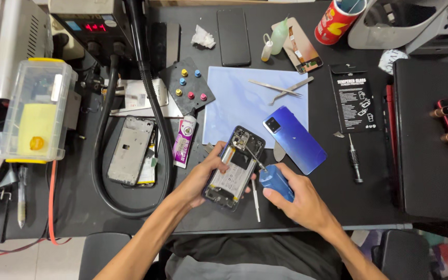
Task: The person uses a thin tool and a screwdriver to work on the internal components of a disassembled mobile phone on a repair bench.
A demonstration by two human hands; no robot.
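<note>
My left hand (199,179) grips an opened phone (235,166) by its left edge, tilted, with the inner board and battery showing. My right hand (299,199) holds a blue-handled screwdriver (276,182), whose thin tip rests on the upper part of the phone's inside. A blue phone back cover (295,139) lies just to the right of the phone. Partly under the phone lies a light blue mat (245,101). A second slim tool (255,199) lies on the table between my hands.
Tweezers (281,89) lie on the mat. A phone frame (130,150), a glue tube (184,141), a screw holder with coloured pegs (189,88), a black screwdriver (355,159), a black packet (354,105), a dark phone (234,36), small bottles (275,39), a red can (335,22), a black hose (151,103) and a clear plastic box (37,111) surround the work spot.
</note>
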